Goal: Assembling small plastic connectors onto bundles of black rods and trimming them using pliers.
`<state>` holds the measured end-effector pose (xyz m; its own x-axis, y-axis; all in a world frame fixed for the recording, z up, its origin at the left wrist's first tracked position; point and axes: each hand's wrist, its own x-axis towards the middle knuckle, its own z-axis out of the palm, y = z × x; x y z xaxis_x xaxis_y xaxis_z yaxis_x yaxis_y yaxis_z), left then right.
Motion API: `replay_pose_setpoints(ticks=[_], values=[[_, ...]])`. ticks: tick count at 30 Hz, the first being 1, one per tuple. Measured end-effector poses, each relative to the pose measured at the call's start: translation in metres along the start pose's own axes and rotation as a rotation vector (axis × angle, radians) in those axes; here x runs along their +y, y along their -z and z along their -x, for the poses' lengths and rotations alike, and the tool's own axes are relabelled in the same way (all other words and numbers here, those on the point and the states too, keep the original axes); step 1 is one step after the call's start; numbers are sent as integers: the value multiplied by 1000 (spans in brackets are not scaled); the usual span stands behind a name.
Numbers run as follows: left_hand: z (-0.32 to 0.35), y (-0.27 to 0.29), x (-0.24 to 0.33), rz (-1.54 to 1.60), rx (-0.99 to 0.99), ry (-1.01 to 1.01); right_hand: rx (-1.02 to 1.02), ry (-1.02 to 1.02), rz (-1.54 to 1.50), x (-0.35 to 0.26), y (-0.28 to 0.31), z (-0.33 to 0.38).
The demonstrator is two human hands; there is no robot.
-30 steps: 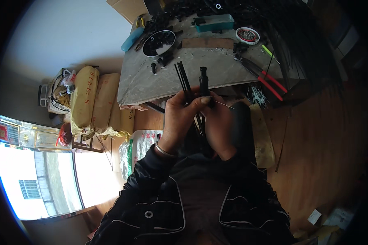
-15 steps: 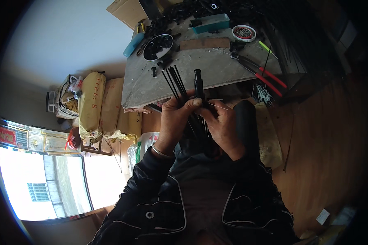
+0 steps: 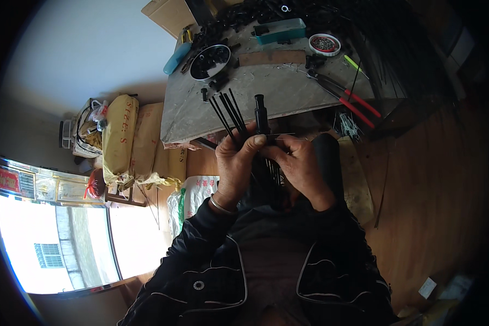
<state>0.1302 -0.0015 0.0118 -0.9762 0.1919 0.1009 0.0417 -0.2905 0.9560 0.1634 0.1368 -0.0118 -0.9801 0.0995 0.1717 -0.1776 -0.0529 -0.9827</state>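
While both hands are working close together at the centre of the frame, the findings are reading as follows.

Left hand: the left hand (image 3: 238,163) is closing firmly around a fan of thin black rods (image 3: 229,115), whose tips are splaying toward the upper left of centre.

Right hand: the right hand (image 3: 299,163) is pinching, fingers together, at the base of a short black cylindrical fitting (image 3: 261,114) and what looks like a fine wire running right of it; the exact contact is hidden.

Position of work: rods and fitting are being held just above the near edge of the bench, centre frame.

Step, judged: seating well is likely calling for rods kept bunched and square to the fitting, with the left thumb bracing while the right is feeding steadily; a slack hold risks the rods spreading.

Surface: a grey, worn workbench top (image 3: 288,87) is carrying red-handled pliers (image 3: 346,96) at right, a round metal bowl of black parts (image 3: 210,61) upper left, a small white dish of dark bits (image 3: 324,43), and a teal tray (image 3: 281,30) at top.

Room: yellow sacks (image 3: 119,136) are lying at left; a bright window (image 3: 54,239) is filling the lower left; a brown wooden floor (image 3: 429,206) is showing at right.
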Motion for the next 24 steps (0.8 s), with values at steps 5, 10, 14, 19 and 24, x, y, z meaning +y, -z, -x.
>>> replay_pose_setpoints(ticks=[5, 10, 14, 19, 24], values=[[1, 5, -2, -3, 35, 28, -121, -186, -188, 3, 6, -7], [6, -1, 1, -20, 26, -13, -127, -370, -368, 20, 8, -9], [10, -4, 5, -78, -11, -85, -193, -460, -543, 18, 12, -14], [4, 5, 10, -205, -26, -43, -207, -414, -333, 15, 7, -12], [-9, 9, 23, -406, -166, 1, -196, -316, 6, 10, 6, -15]])
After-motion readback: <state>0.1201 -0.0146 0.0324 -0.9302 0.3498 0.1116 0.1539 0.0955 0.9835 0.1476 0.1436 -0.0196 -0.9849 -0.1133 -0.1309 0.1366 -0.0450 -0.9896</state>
